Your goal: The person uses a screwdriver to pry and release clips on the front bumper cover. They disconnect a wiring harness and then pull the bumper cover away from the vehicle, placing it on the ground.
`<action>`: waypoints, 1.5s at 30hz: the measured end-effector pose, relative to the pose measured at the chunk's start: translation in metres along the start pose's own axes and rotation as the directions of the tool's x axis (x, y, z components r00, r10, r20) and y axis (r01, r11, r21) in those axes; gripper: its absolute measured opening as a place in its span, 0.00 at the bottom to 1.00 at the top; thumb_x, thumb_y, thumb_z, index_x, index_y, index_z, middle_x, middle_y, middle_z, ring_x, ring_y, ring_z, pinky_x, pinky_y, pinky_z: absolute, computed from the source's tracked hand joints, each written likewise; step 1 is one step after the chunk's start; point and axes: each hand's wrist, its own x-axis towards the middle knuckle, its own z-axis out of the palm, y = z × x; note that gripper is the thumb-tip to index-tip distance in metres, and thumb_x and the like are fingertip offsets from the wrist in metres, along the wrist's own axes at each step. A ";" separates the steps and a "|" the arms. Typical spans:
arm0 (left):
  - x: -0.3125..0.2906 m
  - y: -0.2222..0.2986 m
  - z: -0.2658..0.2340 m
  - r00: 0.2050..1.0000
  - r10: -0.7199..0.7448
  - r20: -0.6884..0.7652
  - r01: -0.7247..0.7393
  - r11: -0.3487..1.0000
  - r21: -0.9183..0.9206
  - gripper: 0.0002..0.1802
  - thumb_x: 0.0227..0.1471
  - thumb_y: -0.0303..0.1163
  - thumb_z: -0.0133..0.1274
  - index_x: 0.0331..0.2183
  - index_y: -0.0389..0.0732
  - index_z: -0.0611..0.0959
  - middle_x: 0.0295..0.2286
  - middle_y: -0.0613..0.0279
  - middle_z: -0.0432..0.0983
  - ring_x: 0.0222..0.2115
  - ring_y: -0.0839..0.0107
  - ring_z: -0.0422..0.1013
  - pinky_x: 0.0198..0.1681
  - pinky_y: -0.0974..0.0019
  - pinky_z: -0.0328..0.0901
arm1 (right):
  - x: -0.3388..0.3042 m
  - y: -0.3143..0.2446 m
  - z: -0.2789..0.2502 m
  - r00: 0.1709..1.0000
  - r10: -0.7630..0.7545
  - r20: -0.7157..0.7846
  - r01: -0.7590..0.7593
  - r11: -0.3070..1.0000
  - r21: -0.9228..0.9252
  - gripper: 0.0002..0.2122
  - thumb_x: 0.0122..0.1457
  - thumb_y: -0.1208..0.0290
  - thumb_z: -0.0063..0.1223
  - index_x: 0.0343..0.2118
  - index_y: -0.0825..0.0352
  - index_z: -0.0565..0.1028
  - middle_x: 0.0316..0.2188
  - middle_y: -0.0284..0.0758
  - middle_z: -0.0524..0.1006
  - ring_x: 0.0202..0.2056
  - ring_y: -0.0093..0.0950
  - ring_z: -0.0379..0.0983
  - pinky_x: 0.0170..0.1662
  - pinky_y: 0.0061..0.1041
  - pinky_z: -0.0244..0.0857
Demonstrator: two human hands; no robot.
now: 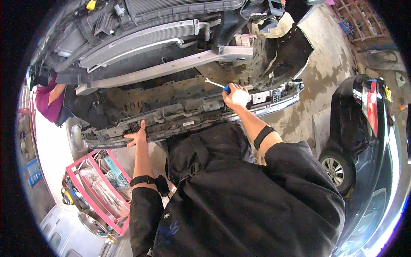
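Shirt [257,205] nearest. Right hand [236,97] curled round wrench [217,85], forked end jutting forward-left; probably light, stiff, best held mid-shaft. Left hand [138,136] spread at edge of bumper [197,106], which spans between hands; likely bulky, flexible, best gripped by rim.

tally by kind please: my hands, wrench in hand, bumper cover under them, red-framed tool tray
Hands: 2, left hand and right hand
Wrench, held: 1 wrench
Bumper cover: 1 bumper cover
Tool tray: 1 red-framed tool tray
Total: 5
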 end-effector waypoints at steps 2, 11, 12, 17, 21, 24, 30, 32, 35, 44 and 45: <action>0.007 0.000 0.004 1.000 0.012 -0.016 -0.011 0.998 0.057 0.83 0.21 0.73 0.63 0.62 0.51 0.26 0.59 0.38 0.10 0.63 0.44 0.22 0.60 0.41 0.44 | 0.000 0.000 0.000 1.000 0.010 0.008 -0.010 1.000 -0.006 0.12 0.46 0.59 0.51 0.29 0.61 0.74 0.28 0.37 0.78 0.32 0.39 0.74 0.41 0.37 0.64; 0.010 -0.005 0.007 0.998 0.054 -0.017 -0.052 0.994 0.101 0.83 0.23 0.73 0.62 0.61 0.50 0.24 0.58 0.34 0.10 0.63 0.43 0.18 0.59 0.37 0.43 | 0.003 0.001 0.001 0.998 0.007 0.055 -0.005 1.000 -0.030 0.12 0.48 0.58 0.50 0.30 0.61 0.73 0.30 0.36 0.77 0.36 0.37 0.74 0.43 0.38 0.62; 0.008 -0.006 0.006 0.998 0.056 -0.018 -0.054 0.994 0.098 0.82 0.23 0.72 0.62 0.61 0.50 0.24 0.58 0.33 0.10 0.63 0.43 0.18 0.59 0.37 0.43 | 0.003 0.001 0.001 0.998 0.013 0.068 -0.011 0.999 -0.032 0.12 0.48 0.58 0.50 0.30 0.61 0.73 0.30 0.36 0.77 0.36 0.37 0.74 0.43 0.38 0.62; -0.005 -0.004 0.002 0.998 0.061 0.012 -0.061 0.997 0.055 0.79 0.29 0.66 0.65 0.61 0.50 0.23 0.57 0.35 0.07 0.62 0.37 0.30 0.59 0.46 0.52 | 0.002 0.002 0.002 1.000 -0.024 0.012 0.024 1.000 -0.021 0.11 0.47 0.59 0.50 0.29 0.62 0.73 0.29 0.37 0.77 0.35 0.40 0.73 0.41 0.40 0.63; -0.008 -0.005 0.001 0.994 0.101 -0.032 -0.099 0.993 0.057 0.78 0.30 0.65 0.65 0.61 0.52 0.24 0.57 0.34 0.08 0.62 0.34 0.30 0.58 0.41 0.50 | 0.001 0.002 0.002 0.999 -0.007 0.053 0.010 0.998 -0.068 0.15 0.47 0.58 0.50 0.35 0.61 0.75 0.33 0.36 0.79 0.37 0.37 0.75 0.44 0.37 0.64; -0.009 -0.007 0.002 0.996 0.085 -0.037 -0.083 0.995 0.063 0.76 0.32 0.65 0.64 0.61 0.55 0.24 0.59 0.36 0.11 0.62 0.35 0.32 0.57 0.36 0.48 | 0.001 0.001 0.001 0.999 -0.034 0.015 0.034 0.999 -0.039 0.12 0.48 0.58 0.50 0.30 0.61 0.73 0.29 0.35 0.76 0.36 0.37 0.74 0.43 0.39 0.63; -0.016 -0.003 0.000 1.000 0.016 -0.016 -0.014 0.987 0.160 0.74 0.33 0.69 0.60 0.61 0.57 0.24 0.60 0.36 0.12 0.63 0.41 0.29 0.57 0.35 0.47 | 0.001 -0.001 0.000 0.997 -0.002 0.074 0.010 0.994 -0.106 0.11 0.47 0.60 0.51 0.28 0.61 0.73 0.30 0.35 0.77 0.36 0.36 0.74 0.43 0.37 0.64; -0.021 -0.001 -0.002 1.000 0.013 -0.005 -0.012 0.995 0.100 0.76 0.31 0.67 0.62 0.60 0.60 0.22 0.60 0.40 0.11 0.60 0.34 0.46 0.56 0.37 0.53 | 0.001 -0.002 0.001 0.999 -0.017 0.029 0.020 0.994 -0.105 0.10 0.48 0.60 0.51 0.28 0.61 0.73 0.29 0.35 0.77 0.35 0.36 0.74 0.42 0.36 0.64; -0.027 0.003 -0.006 1.000 -0.013 0.017 0.011 0.993 0.114 0.75 0.32 0.64 0.64 0.60 0.60 0.23 0.59 0.40 0.10 0.60 0.35 0.46 0.57 0.39 0.54 | 0.000 -0.001 0.002 0.997 0.025 0.077 -0.016 0.994 -0.110 0.11 0.49 0.59 0.51 0.31 0.61 0.74 0.30 0.35 0.78 0.36 0.36 0.74 0.43 0.35 0.64; -0.032 -0.001 -0.009 0.997 0.040 0.060 -0.038 0.999 -0.031 0.75 0.34 0.60 0.66 0.61 0.55 0.25 0.57 0.37 0.06 0.62 0.35 0.30 0.58 0.38 0.49 | -0.002 0.002 0.007 0.999 -0.023 -0.025 0.022 0.998 -0.065 0.11 0.50 0.58 0.49 0.29 0.61 0.73 0.27 0.39 0.77 0.33 0.40 0.74 0.39 0.38 0.64; -0.032 -0.001 -0.009 0.998 0.035 0.057 -0.035 0.999 -0.009 0.75 0.34 0.60 0.66 0.61 0.56 0.24 0.58 0.38 0.07 0.61 0.34 0.34 0.58 0.39 0.50 | -0.002 0.001 0.007 1.000 0.001 0.010 0.000 0.996 -0.093 0.11 0.50 0.58 0.50 0.29 0.61 0.73 0.27 0.38 0.77 0.34 0.38 0.74 0.40 0.37 0.63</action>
